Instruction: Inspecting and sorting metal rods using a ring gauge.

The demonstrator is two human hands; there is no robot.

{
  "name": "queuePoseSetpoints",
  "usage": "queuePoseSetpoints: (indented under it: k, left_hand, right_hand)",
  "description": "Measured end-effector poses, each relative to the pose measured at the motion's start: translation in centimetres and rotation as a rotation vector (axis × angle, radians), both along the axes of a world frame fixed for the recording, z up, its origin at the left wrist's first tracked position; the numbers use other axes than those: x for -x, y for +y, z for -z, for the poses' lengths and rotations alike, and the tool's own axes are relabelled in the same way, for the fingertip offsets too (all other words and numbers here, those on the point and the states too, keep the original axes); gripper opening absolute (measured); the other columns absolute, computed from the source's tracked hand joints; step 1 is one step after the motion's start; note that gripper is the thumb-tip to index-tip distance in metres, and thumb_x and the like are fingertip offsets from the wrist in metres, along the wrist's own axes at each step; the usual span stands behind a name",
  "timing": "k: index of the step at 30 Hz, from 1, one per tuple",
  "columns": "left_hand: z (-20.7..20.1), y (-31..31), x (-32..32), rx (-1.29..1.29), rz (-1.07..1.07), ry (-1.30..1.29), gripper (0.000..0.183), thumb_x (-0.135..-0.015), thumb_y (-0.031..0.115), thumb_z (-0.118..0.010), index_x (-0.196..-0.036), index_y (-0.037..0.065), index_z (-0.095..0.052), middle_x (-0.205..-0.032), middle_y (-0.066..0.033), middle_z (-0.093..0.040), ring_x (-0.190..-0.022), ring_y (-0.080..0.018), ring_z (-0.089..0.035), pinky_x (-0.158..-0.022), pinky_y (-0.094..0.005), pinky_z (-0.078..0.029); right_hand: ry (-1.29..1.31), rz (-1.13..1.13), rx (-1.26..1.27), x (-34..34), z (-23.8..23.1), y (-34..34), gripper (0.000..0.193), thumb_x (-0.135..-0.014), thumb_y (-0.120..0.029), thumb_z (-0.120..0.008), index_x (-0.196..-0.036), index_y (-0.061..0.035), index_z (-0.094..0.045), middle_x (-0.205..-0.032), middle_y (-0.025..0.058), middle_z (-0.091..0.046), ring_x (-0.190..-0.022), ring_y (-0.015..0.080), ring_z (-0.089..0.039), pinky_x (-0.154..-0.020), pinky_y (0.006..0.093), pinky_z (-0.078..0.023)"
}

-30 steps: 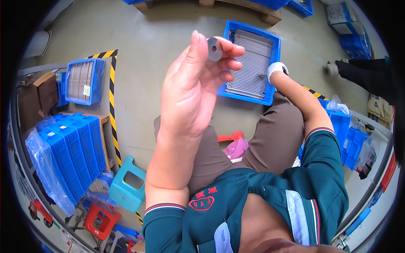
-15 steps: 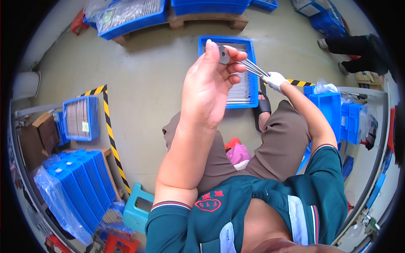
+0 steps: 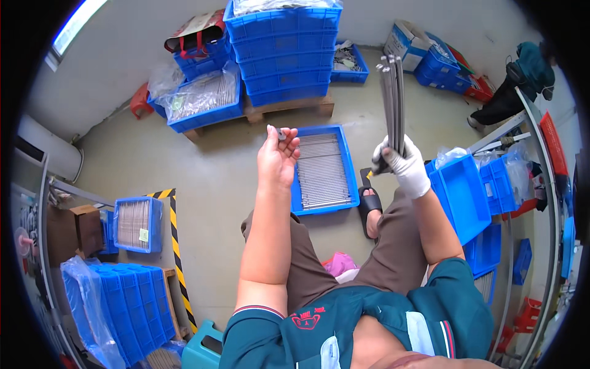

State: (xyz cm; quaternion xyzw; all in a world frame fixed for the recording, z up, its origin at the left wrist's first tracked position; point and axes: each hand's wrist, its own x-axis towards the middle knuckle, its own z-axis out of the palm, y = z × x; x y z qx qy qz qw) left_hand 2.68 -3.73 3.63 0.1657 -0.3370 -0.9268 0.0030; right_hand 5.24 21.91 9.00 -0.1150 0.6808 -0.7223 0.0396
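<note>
My left hand (image 3: 278, 161) is bare and raised over the left edge of a shallow blue crate. Thumb and fingers pinch a small grey ring (image 3: 281, 134) with a hole through it. In a white glove, my right hand (image 3: 405, 169) is closed round the lower end of a bundle of thin metal rods (image 3: 394, 101). The bundle stands nearly upright, to the right of the crate and apart from the ring. On the floor before me, the blue crate (image 3: 326, 210) holds a row of similar metal rods lying side by side.
Stacked blue crates (image 3: 286, 55) stand on a wooden pallet (image 3: 292, 111) at the back. More blue crates (image 3: 132, 313) are at the left, beside yellow-and-black floor tape (image 3: 178, 258). A blue bin (image 3: 461, 197) stands at my right. Another person (image 3: 513, 92) is at the far right.
The rod bundle has swung from slanting over the crate to upright at its right. My left hand, still pinching the ring, has moved away from the rods. The view has tilted upward.
</note>
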Motion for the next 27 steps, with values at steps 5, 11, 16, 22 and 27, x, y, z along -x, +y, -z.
queuePoseSetpoints:
  k: [5,11,16,22,27]
  left_hand:
    - [1.1,-0.8,0.0,0.109,0.001,0.031,0.034,-0.093,0.042,-0.050,-0.089,0.009,-0.060,-0.090,-0.0051,-0.064,-0.078,-0.0136,-0.058,-0.068,-0.0288,-0.044]
    - [0.7,0.2,-0.2,0.333,0.157,0.094,0.035,-0.090,0.042,-0.057,-0.094,0.008,-0.061,-0.084,-0.0031,-0.063,-0.072,-0.0105,-0.057,-0.064,-0.0254,-0.044]
    - [1.0,1.1,0.1,0.353,0.272,0.103,0.033,-0.090,0.038,-0.058,-0.098,0.006,-0.062,-0.079,-0.0034,-0.063,-0.067,-0.0095,-0.055,-0.062,-0.0230,-0.043]
    - [0.9,2.0,-0.2,0.201,0.347,0.142,0.036,-0.093,0.035,-0.052,-0.096,0.000,-0.060,-0.077,-0.0065,-0.061,-0.066,-0.0136,-0.053,-0.065,-0.0273,-0.045]
    - [1.2,1.4,-0.7,0.207,0.417,0.179,0.036,-0.094,0.033,-0.053,-0.100,-0.001,-0.060,-0.077,-0.0070,-0.061,-0.065,-0.0132,-0.052,-0.065,-0.0267,-0.044]
  right_hand:
    - [-0.142,0.014,-0.423,-0.3,2.0,-0.2,0.034,-0.088,-0.037,-0.061,-0.091,-0.0036,-0.058,-0.066,-0.0004,-0.049,-0.061,0.0072,-0.044,-0.057,0.0232,-0.039]
    - [-0.069,0.016,-0.670,1.1,6.0,2.0,0.038,-0.090,-0.039,-0.055,-0.085,-0.0015,-0.058,-0.062,0.0130,-0.054,-0.056,0.0229,-0.053,-0.058,0.0340,-0.044]
    - [0.049,-0.009,-0.651,1.4,5.4,2.4,0.028,-0.085,-0.028,-0.062,-0.083,-0.0013,-0.057,-0.064,0.0161,-0.055,-0.058,0.0291,-0.054,-0.058,0.0352,-0.044]
    - [0.250,-0.004,-0.722,0.9,5.9,2.9,0.025,-0.084,-0.030,-0.063,-0.083,-0.0057,-0.058,-0.067,0.0168,-0.059,-0.064,0.0365,-0.059,-0.059,0.0409,-0.046]
    - [0.210,0.012,-0.770,0.6,5.8,3.1,0.026,-0.085,-0.032,-0.062,-0.082,-0.0062,-0.057,-0.066,0.0164,-0.059,-0.064,0.0366,-0.059,-0.059,0.0419,-0.046]
